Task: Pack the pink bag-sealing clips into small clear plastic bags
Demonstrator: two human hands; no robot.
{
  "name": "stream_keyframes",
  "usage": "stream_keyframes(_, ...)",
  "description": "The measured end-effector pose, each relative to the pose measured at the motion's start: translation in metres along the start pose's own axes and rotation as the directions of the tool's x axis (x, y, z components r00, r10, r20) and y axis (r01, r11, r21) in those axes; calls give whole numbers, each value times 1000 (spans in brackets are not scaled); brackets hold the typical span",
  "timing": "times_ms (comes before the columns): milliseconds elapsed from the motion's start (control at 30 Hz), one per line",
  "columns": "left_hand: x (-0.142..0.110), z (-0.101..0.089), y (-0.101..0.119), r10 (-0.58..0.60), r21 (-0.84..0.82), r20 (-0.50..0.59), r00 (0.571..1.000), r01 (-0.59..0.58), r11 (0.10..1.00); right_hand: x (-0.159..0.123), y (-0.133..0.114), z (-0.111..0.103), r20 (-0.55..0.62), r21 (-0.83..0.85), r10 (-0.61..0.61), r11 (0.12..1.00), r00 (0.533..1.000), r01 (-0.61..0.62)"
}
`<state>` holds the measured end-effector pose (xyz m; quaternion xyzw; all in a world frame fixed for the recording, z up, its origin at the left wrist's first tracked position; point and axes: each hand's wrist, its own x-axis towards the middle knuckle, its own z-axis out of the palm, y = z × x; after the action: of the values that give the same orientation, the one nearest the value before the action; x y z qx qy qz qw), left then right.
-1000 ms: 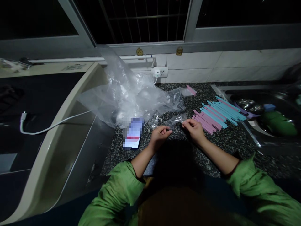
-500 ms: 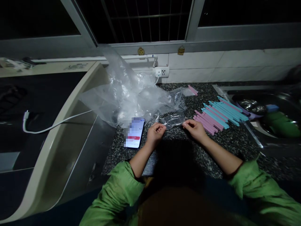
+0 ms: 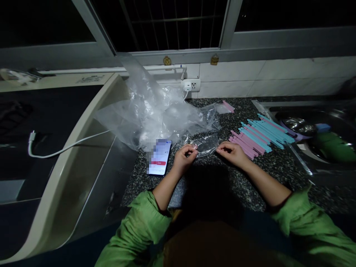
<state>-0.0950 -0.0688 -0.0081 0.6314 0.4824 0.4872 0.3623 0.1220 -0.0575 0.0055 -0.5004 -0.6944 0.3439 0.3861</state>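
Note:
My left hand (image 3: 184, 156) and my right hand (image 3: 233, 152) each pinch one end of a small clear plastic bag (image 3: 206, 143), stretched between them just above the dark speckled counter (image 3: 211, 174). Both hands are closed on the bag's edges. Right of my right hand lies a fanned heap of several pink and blue sticks (image 3: 258, 136). A lit phone (image 3: 159, 157) lies left of my left hand.
A big crumpled sheet of clear plastic (image 3: 150, 111) piles behind the phone. A white cable (image 3: 63, 148) runs to a wall socket (image 3: 191, 85). A steel sink (image 3: 311, 129) with a green thing sits at the right. A small pink packet (image 3: 227, 106) lies at the back.
Both hands stayed on the small bag, and the bag now lies more spread between them. The view shifted slightly.

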Motion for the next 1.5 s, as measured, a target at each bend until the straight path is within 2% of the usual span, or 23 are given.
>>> stream_keyframes(100,-1,0,1,16,-1,15,1000,-16,1000,1,-4,-4,-1,64,87,994,996,-87)
stream_keyframes(200,-1,2,1,46,-30,83,996,-44,999,3,-6,-5,-39,121,106,988,994,-100)
stream_keyframes(333,-2,2,1,-16,-63,89,996,21,998,4,-4,-1,-24,103,132,986,991,-129)
stream_keyframes(500,0,1,0,-186,-143,-17,982,181,973,-1,-7,1,200,64,168,981,965,-184)
stream_keyframes(600,2,1,-1,-243,-162,-53,969,232,959,-4,-11,0,348,43,198,973,916,-227)
stream_keyframes(700,3,0,1,-253,-164,-17,967,246,955,-5,-15,0,455,35,215,965,864,-259)
stream_keyframes(767,1,1,4,-241,-159,64,968,249,955,-4,-17,2,438,50,217,963,873,-264)
stream_keyframes(867,-3,4,8,-208,-159,207,956,242,957,-2,-19,7,310,87,228,960,923,-267)
stream_keyframes(1000,-8,8,9,-186,-181,296,937,246,952,-2,-20,14,282,123,250,948,926,-293)
stream_keyframes(1100,-9,9,9,-174,-182,306,936,237,954,-3,-20,17,287,143,244,946,926,-293)
stream_keyframes(1233,-8,8,9,-210,-174,264,942,260,950,-5,-19,18,283,154,234,946,930,-285)
stream_keyframes(1500,-8,8,12,-251,-266,242,937,312,912,-6,-16,18,293,121,230,954,928,-274)
